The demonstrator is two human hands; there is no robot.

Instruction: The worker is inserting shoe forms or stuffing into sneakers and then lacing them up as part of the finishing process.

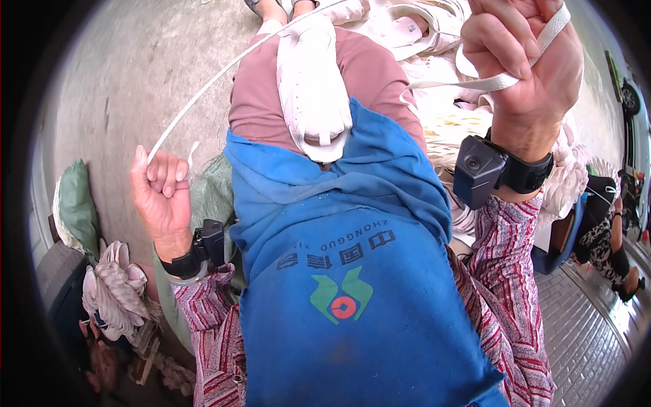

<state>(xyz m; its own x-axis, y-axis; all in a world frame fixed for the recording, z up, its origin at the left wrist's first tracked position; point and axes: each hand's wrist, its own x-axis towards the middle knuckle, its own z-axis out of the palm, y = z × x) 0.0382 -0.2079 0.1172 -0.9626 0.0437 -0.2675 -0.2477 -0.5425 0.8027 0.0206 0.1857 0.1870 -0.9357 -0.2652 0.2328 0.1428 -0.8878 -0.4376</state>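
A white sneaker [312,85] lies across my thighs, its heel toward the blue apron [339,264]. Out to the left, my left hand [163,197] is closed with thumb and fingers pinching the end of a white shoelace [239,60]. That lace stretches taut up past the shoe's far end and out at the top of the view. At the upper right, my raised right hand [525,68] grips a flat white lace [475,84] that loops through its fingers and trails toward the pile beyond. Whether both hands hold one and the same lace, I cannot tell.
White shoes and shoe parts [420,30] are heaped beyond my right thigh. A green sack [76,203] and a bundle of pale shoe pieces [115,292] stand at the left. Another person [607,244] is at the far right, and a vehicle wheel [630,98] shows behind.
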